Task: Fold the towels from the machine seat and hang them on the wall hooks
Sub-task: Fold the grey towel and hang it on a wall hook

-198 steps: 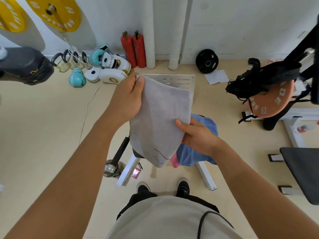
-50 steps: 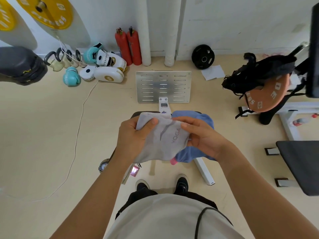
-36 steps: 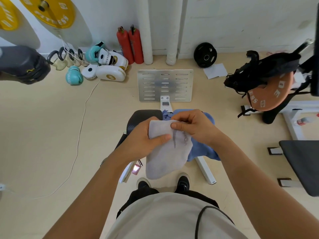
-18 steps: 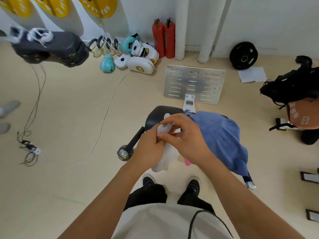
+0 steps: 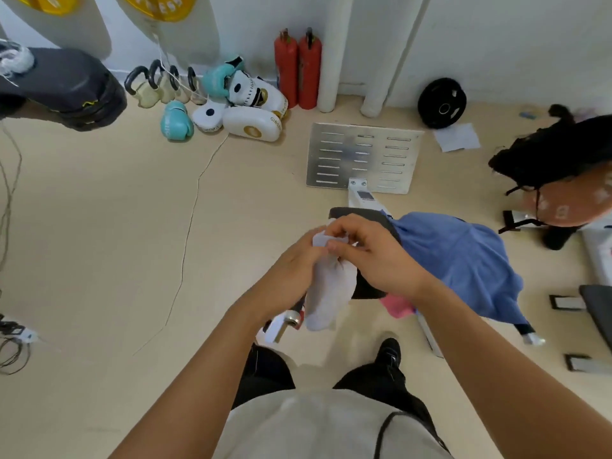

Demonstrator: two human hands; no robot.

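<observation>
Head view: the blue towel [image 5: 463, 260] is seen draped over the right edge of the black machine seat [image 5: 367, 215], with a pink towel [image 5: 397, 306] showing below it at the seat's near edge. A folded pale grey towel [image 5: 328, 293] is held up in front of the seat's left edge, its lower end hanging free. Its top is gripped by the left hand [image 5: 291, 270], fingers curled round the cloth, and pinched by the right hand [image 5: 374, 256] between thumb and bent fingertips. Two red fire extinguishers [image 5: 298, 67] are stood against the far wall.
</observation>
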